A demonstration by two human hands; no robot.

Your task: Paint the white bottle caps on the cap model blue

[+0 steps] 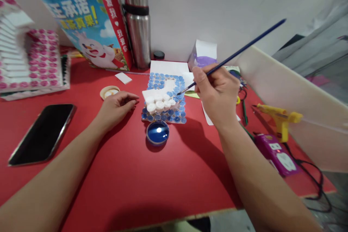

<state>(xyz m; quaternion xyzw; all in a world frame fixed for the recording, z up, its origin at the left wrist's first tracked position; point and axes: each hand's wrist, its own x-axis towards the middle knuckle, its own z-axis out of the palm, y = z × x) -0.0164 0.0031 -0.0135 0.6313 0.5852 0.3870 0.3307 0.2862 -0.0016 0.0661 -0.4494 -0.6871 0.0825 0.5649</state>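
My right hand (217, 92) pinches a long blue paintbrush (239, 52), its tip touching the right side of a white craft piece (163, 98) covered in round caps, many painted blue, some still white. A small round dish of blue paint (157, 132) sits just in front of the piece. My left hand (118, 107) rests on the red table (130, 181) to the left of the piece, fingers loosely curled, holding nothing that I can see.
A black phone (42, 134) lies at left. Pink-capped pieces (32, 61) stand far left. A colourful box (87, 18) and steel flask (138, 25) are behind. A small lid (109, 91), yellow glue gun (280, 117) and purple power strip (274, 152) are also here.
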